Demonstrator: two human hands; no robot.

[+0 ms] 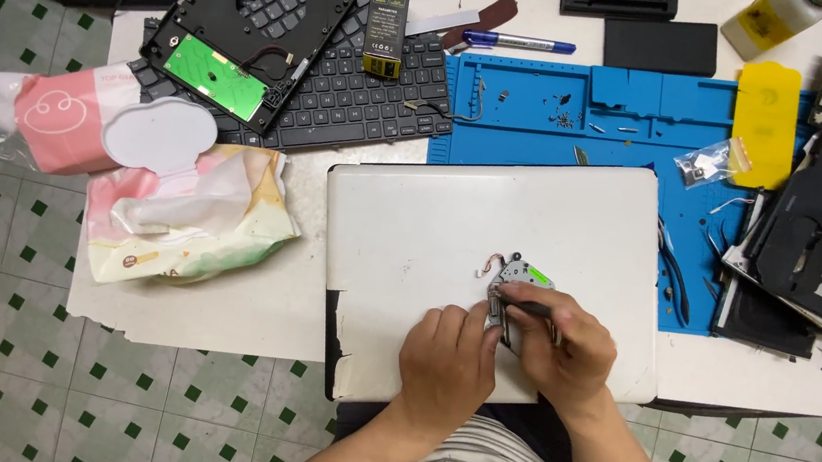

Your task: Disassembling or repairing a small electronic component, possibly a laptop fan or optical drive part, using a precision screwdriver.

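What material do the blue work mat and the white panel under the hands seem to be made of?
Blue work mat: probably silicone or rubber, matte, with moulded compartments. White panel: looks like painted metal or plastic, smooth; the coating is chipped dark at its lower left edge.

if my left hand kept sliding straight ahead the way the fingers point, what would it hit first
Probably the small metal part with the green board: the left hand points up-right, fingertips already touching its lower end. Beyond it lies bare white laptop lid.

Clutter around my blue work mat (543, 113)

Left of the mat lie a black keyboard (364, 96) and an opened drive case (245, 29); farther left, wet-wipe packs (182, 209). A blue pen (520, 43) sits just above it.
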